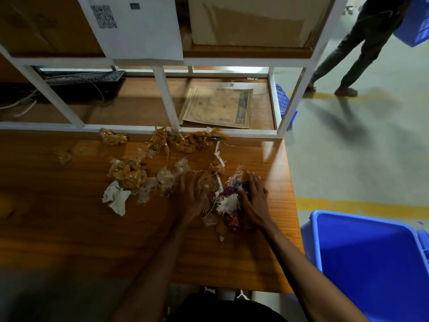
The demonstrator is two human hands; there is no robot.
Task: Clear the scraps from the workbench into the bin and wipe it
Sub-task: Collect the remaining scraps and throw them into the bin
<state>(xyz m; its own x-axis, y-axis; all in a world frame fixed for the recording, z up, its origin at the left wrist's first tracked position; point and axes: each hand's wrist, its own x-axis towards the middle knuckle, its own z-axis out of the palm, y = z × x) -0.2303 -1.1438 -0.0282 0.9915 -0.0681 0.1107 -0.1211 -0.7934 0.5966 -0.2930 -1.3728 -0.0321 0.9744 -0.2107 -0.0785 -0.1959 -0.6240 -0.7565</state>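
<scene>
Scraps of brown tape, clear film and string lie scattered over the wooden workbench [69,228]. A small heap of mixed scraps [226,203], white, purple and red among them, sits near the right edge. My left hand [191,196] lies flat on the bench at the heap's left side. My right hand [254,196] presses against its right side, fingers spread. More tape scraps [171,141] lie by the shelf frame, and a crumpled white cloth [116,197] lies to the left. An open blue bin [376,259] stands on the floor just right of the bench.
A white metal shelf frame [166,98] stands at the back of the bench, holding flattened brown paper [218,106], a black tray with cables [86,84] and cardboard boxes above. A person [362,43] carrying a blue crate walks on the floor at the upper right.
</scene>
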